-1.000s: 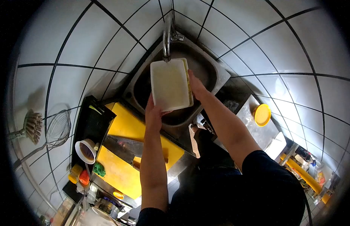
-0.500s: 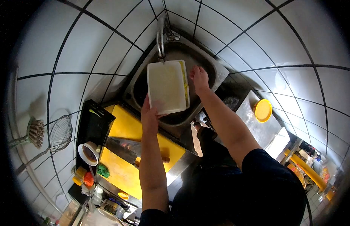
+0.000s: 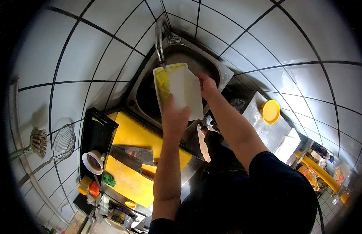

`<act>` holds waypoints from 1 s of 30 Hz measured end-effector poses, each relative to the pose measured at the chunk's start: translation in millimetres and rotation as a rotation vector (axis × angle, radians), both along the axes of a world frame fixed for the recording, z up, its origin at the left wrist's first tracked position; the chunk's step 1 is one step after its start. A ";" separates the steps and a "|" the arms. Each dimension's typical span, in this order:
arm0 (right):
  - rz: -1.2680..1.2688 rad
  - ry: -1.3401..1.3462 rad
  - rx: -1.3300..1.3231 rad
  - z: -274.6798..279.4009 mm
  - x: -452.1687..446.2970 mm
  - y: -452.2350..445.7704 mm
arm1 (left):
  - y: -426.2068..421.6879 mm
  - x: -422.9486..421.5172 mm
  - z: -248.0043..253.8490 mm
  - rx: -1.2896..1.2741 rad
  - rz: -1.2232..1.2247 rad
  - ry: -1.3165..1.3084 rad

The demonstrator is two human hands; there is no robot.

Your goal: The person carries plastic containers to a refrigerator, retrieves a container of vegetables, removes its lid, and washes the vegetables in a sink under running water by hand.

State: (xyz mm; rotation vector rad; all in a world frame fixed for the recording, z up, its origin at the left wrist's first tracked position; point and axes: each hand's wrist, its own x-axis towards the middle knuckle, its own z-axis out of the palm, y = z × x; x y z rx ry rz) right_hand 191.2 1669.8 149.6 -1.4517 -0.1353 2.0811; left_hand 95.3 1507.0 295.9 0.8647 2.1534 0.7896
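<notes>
Over the sink, a white rectangular plastic container with yellow-green pieces inside sits below the faucet spout. A flat white lid lies tilted across its right part, leaving the left side uncovered. My left hand is closed on the lid's near edge, some fingers hidden beneath or behind it. At the lid's right edge, my right hand is closed on it, fingertips partly hidden. The faucet stands at the back corner, its spout just above the container's far edge.
The metal sink fills the tiled corner. To the left, a cleaver lies on a yellow cutting board, near a green scrubber and a white bowl. A yellow round dish stands on the right counter.
The lid has shifted right and tilted, uncovering the container's left side and yellow-green contents. My left hand has moved right and inward; my right hand has come onto the lid's right edge.
</notes>
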 end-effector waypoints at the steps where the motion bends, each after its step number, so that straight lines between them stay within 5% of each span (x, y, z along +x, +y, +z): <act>1: -0.013 -0.024 -0.007 -11.6 1.0 -1.5 | 5.2 7.9 2.6 0.002 -0.069 0.162; 10: 0.075 -0.144 -0.164 -8.9 8.5 -5.4 | 41.2 71.9 51.9 -0.263 -0.422 0.481; 21: -0.136 0.405 -0.043 -24.5 -1.8 -4.2 | 5.8 62.9 21.6 -0.048 -0.414 0.800; 23: -0.053 0.277 0.061 -29.8 0.1 -1.8 | -5.7 45.2 31.3 -0.021 -0.388 0.807; 25: 0.561 -0.574 0.406 -22.9 -9.1 20.1 | -20.8 35.2 27.6 -0.090 -0.297 0.767; 27: 0.779 -1.030 0.884 25.9 -21.9 33.6 | -33.7 19.0 33.7 -0.104 -0.244 0.722; 30: 0.664 -1.044 1.301 52.7 -58.8 61.5 | -41.1 7.7 41.3 -0.198 -0.085 0.693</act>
